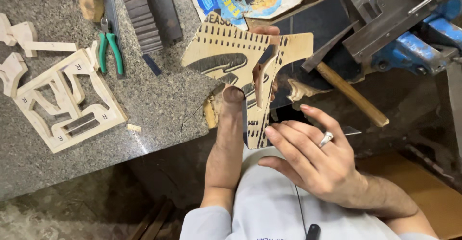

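My left hand (234,106) holds up a flat tan cut-out piece (226,57) with dashed black markings and a curved black stripe; my thumb presses on its front and fingertips show behind its top edge. The piece has a wide top with a slot and a narrow stem reaching down. My right hand (313,155), wearing a ring, hovers just right of the stem's lower end with fingers spread, fingertips close to or touching the piece's edge. It holds nothing.
On the speckled stone counter (159,100) lie a wooden cut-out frame (67,100), smaller wooden offcuts (19,35), green-handled pliers (109,45) and dark metal files (151,11). A blue bench vise (409,33) and a wooden-handled hammer (351,93) sit at right.
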